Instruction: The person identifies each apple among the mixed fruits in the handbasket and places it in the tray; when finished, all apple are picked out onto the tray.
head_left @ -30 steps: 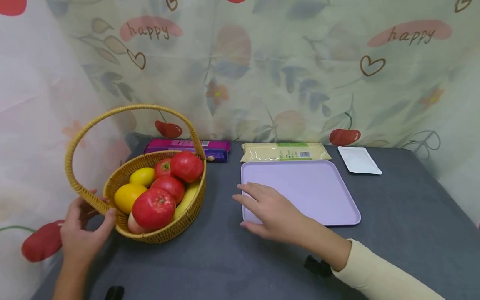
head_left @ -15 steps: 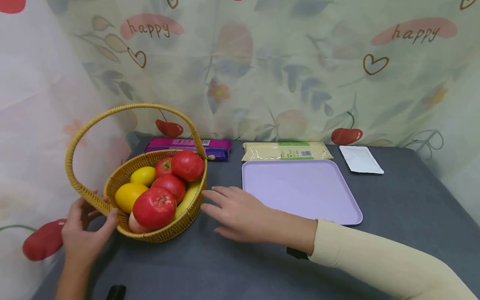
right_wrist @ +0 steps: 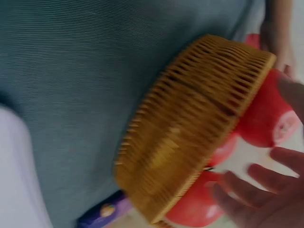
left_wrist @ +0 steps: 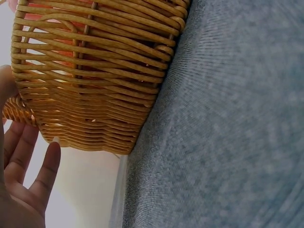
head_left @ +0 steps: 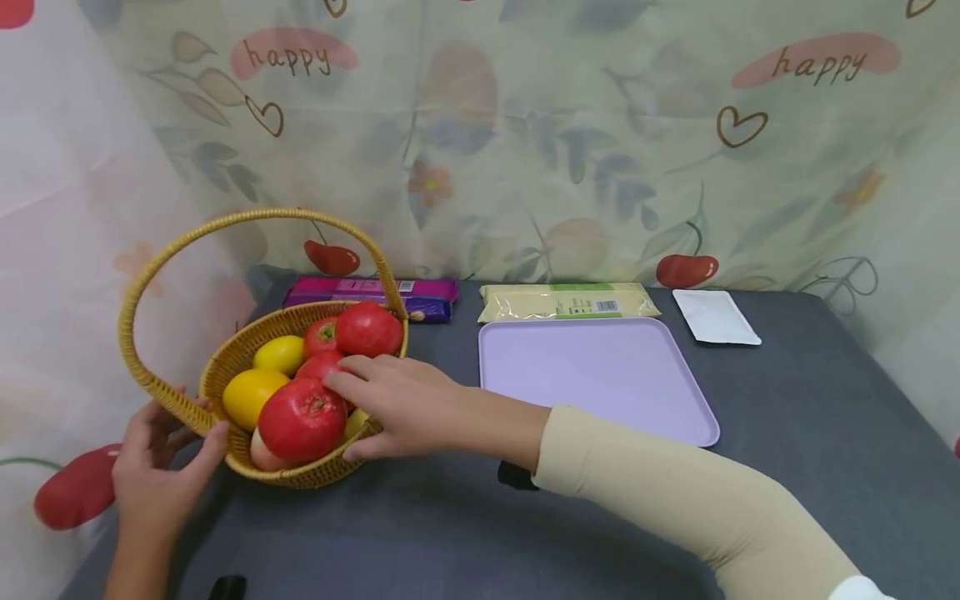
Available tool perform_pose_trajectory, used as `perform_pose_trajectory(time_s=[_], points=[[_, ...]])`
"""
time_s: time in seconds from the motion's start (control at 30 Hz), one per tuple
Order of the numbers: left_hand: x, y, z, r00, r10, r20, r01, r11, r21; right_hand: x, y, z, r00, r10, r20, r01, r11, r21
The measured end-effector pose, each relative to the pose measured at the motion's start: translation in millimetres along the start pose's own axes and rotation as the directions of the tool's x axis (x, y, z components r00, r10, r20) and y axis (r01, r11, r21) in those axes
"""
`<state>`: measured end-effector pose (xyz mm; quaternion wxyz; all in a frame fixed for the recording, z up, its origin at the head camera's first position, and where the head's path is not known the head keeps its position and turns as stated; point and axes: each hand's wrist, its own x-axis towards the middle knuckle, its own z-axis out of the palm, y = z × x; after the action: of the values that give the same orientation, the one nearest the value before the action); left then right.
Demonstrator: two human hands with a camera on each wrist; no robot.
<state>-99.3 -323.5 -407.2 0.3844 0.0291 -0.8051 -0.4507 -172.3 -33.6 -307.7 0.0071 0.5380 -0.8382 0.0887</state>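
A wicker basket (head_left: 311,477) with a tall arched handle (head_left: 138,287) stands on the left, filled with fruit. My left hand (head_left: 160,471) holds it at the left, thumb and fingers on either side of the handle's foot. Over the right rim reaches my right hand (head_left: 408,408), fingers spread above the fruit. Closest to its fingertips are a large pomegranate (head_left: 303,421) in front and a red fruit (head_left: 318,364) partly hidden behind it. Another red fruit (right_wrist: 194,202) shows beneath the fingers in the right wrist view. A lemon (head_left: 279,355) and an orange-yellow fruit (head_left: 253,398) lie left.
A lilac tray (head_left: 592,375) lies right of the basket. Behind it is a cream packet (head_left: 568,303); a white pouch (head_left: 716,317) lies farther right. Purple packaging (head_left: 431,310) sits behind the basket. A patterned curtain (head_left: 495,167) borders the grey table (head_left: 450,533).
My right hand has swept left from over the tray, across the basket's right rim, to above the fruit. My left hand has stayed at the basket's handle.
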Motion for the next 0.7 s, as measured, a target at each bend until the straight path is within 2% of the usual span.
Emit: perform_pose_trajectory(time_s=[0.1, 0.2, 0.4, 0.5, 0.7], points=[[-1.0, 0.2, 0.3, 1.0, -0.021, -0.003, 0.021, 1.0, -0.002, 12.3, -6.5, -3.8, 0.997, 0.031, 0.069, -0.033, 0.999, 0.03], [-1.1, 0.2, 0.7, 1.0, -0.026, -0.007, 0.026, 1.0, -0.006, 23.5, -12.2, -4.4, 0.995, 0.039, 0.094, -0.044, 0.998, 0.052], [-1.6, -0.4, 0.4, 1.0, -0.027, -0.007, 0.027, 0.999, -0.02, 40.9, -23.2, -3.0, 0.991, 0.0, 0.136, 0.001, 1.0, -0.009], [-2.2, -0.2, 0.7, 0.999, -0.031, -0.009, 0.031, 0.999, -0.009, 42.6, -25.9, -1.3, 0.993, 0.001, 0.12, 0.005, 0.999, -0.049], [-1.4, -0.2, 0.1, 0.999, -0.032, -0.013, 0.032, 0.999, 0.0, 35.9, -21.5, -0.3, 0.993, 0.109, 0.055, -0.107, 0.994, -0.032]])
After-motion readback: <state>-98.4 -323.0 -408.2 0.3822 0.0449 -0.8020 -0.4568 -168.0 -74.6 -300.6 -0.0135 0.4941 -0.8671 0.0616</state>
